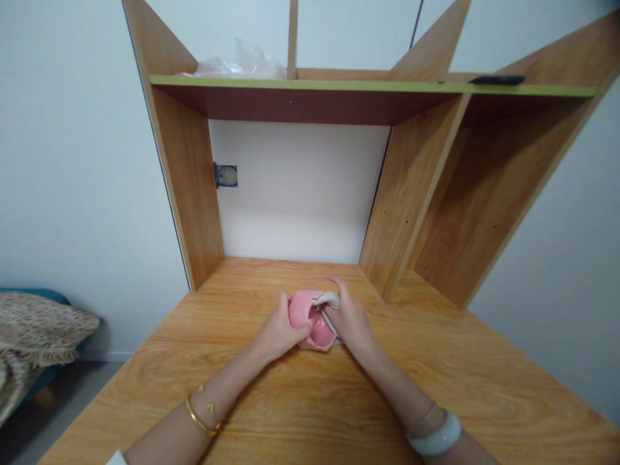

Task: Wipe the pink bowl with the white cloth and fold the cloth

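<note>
Wearing a gold bangle (198,423), the left arm (242,391) comes in nearest, while the right arm (397,381) carries a pale bangle (438,439); both reach over the wooden tabletop (300,407); beyond, between the two hands, is the pink vessel (303,307); whether it rests on the wood, I cannot tell. The left hand (281,329) grips its left side, thumb at the edge of the opening, the other fingers mostly hidden behind; the right hand (352,320) pinches a pale cloth (329,298) at the opening's right side, one finger standing out free, other tips hidden. Judging by this, the work is somewhere in its middle; the cloth is already at the opening, cloth and vessel are not yet apart; how much of the inside remains, the view does not show. Farther stands the white back panel (300,194) with a wall box (227,175); higher, on the shelf (339,84), lie a clear plastic bag (252,63) and a dark flat object (497,80).
</note>
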`<control>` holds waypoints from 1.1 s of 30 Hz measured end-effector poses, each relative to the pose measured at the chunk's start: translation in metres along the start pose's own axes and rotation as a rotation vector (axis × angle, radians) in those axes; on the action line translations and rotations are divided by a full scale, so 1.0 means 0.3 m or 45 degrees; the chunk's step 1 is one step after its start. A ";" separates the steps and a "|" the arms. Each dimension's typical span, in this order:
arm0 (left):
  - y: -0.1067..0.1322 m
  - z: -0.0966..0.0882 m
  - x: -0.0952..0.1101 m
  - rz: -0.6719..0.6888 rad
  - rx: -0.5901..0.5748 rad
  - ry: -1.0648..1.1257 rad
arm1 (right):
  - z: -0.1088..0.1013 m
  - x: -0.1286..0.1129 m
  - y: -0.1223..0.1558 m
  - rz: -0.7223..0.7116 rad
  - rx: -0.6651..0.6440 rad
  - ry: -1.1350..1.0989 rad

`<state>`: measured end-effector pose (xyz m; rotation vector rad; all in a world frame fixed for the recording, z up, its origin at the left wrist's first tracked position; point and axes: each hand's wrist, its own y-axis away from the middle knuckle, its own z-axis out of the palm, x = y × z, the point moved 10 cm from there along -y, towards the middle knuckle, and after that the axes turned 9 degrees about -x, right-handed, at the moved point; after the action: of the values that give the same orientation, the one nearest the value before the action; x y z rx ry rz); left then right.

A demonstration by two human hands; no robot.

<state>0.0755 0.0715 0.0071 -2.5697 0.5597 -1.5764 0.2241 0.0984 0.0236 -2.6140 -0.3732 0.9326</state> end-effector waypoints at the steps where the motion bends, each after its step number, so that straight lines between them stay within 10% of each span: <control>1: 0.002 0.000 0.004 0.014 -0.013 -0.014 | -0.010 -0.031 0.009 -0.082 -0.004 0.092; 15: 0.015 -0.041 0.055 0.255 0.013 -0.108 | 0.044 -0.006 0.025 -0.042 -0.155 -0.072; 24: 0.013 0.019 0.061 0.341 -0.127 0.138 | 0.023 0.077 0.002 0.045 0.166 -0.709; 33: 0.029 0.015 0.025 0.134 -0.019 0.038 | 0.116 0.084 -0.004 0.039 0.050 -0.915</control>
<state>0.0801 0.0603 0.0093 -2.4867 0.6997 -1.5846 0.2204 0.1163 -0.0152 -2.1674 -0.4736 1.8515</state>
